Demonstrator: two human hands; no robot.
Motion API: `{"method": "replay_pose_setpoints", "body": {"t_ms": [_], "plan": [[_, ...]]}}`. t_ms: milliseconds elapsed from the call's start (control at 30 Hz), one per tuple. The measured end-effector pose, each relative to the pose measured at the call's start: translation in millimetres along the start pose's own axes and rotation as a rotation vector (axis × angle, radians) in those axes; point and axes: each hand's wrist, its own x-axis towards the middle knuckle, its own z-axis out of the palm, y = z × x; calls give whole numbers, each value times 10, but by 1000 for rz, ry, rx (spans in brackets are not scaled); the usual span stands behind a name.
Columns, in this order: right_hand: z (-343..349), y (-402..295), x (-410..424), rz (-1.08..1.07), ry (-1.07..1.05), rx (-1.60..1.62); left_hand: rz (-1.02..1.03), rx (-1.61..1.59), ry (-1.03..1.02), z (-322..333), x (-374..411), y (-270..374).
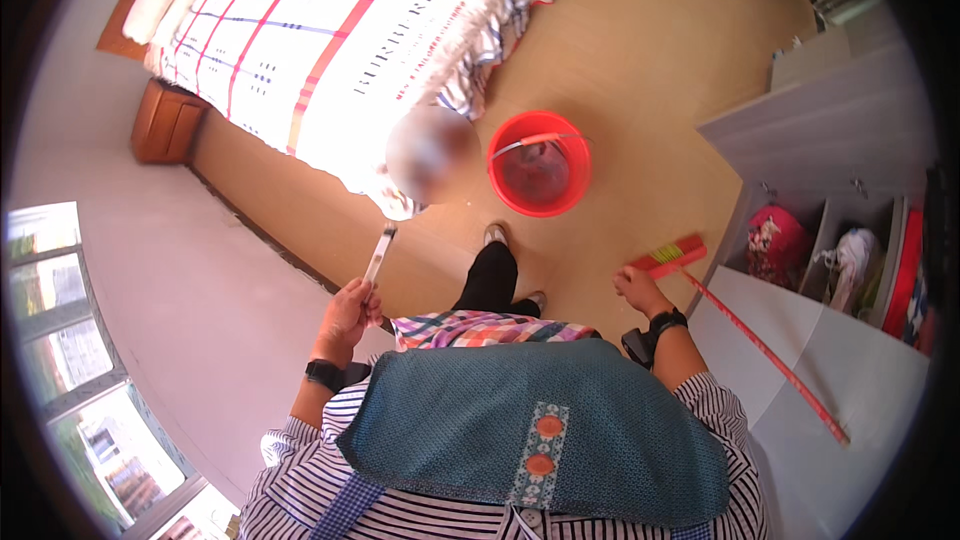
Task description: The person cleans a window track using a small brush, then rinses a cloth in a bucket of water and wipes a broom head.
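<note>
My left hand [349,319] is closed around the light-coloured handle of a slim tool [380,253] with a dark end, held below the bed's corner; its kind cannot be told. Beside the red broom head [670,256] is my right hand [636,288], its fingers curled; whether they hold anything is not clear. The broom's long red stick [772,360] slants towards the lower right, against the white cabinet. A red plastic bucket [576,180] with a wire handle and an orange grip stands on the floor ahead of my feet. Something dark and wet-looking lies inside it.
A bed with a white checked cover [300,37] fills the upper left; a blurred round patch hides its near corner. A wooden nightstand [166,122] stands by the wall. At the right, an open cabinet [817,240] holds bags and cloths, its door [810,127] swung out.
</note>
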Motion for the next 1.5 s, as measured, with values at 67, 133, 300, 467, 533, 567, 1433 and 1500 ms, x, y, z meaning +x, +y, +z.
{"method": "replay_pose_setpoints", "body": {"t_ms": [67,133,300,467,533,567,1433,1500], "plan": [[-41,27,113,33,-3,-67,82,-86,20,95,38,259],[-174,-158,185,-10,23,-140,200,-150,9,51,221,514],[-554,-640,471,-18,68,-205,373,-393,-21,135,856,1059],[-606,-1248,911,16,54,-88,406,-562,-4,353,1259,1505],[-473,-1368,1031,-15,2,-93,399,-542,-61,432,1280,1542],[-416,-1419,1076,-32,-24,-97,397,-533,-90,485,1292,1549],[1316,298,4490,-275,212,-558,-499,-234,-86,1376,1662,-813],[1370,307,4744,-288,317,-455,-533,-269,-88,1260,1709,-1005]]}}
